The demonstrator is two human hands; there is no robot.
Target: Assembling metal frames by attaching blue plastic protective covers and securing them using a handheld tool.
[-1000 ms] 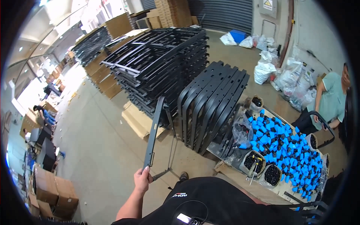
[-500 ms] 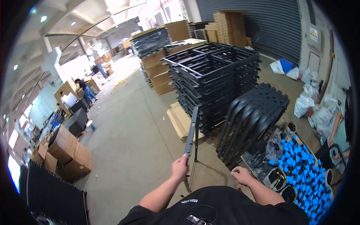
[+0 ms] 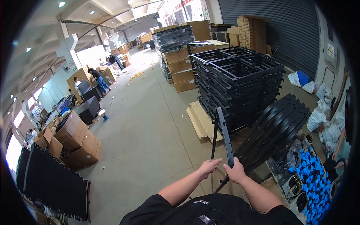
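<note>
A thin black metal frame (image 3: pixel 222 131) stands upright on its edge in front of me on the concrete floor. My right hand (image 3: pixel 236 173) is closed around its right rail near the lower part. My left hand (image 3: pixel 209 167) lies just left of it, fingers stretched toward the same rail, palm down; whether it grips is unclear. Behind the frame leans a row of curved black panels (image 3: pixel 276 131), and further back rises a tall stack of black frames (image 3: pixel 240 82).
Flattened cardboard (image 3: pixel 200 122) lies on the floor by the stack. Bins of blue parts (image 3: pixel 313 176) sit at the right, near a seated person (image 3: pixel 339 150). Cardboard boxes (image 3: pixel 75 140) and black panels (image 3: pixel 52 183) stand left. People (image 3: pixel 95 80) work far back.
My view has swung left and up. My right hand has come up and taken hold of the frame's rail. My left hand has shifted beside it, loosening its grip.
</note>
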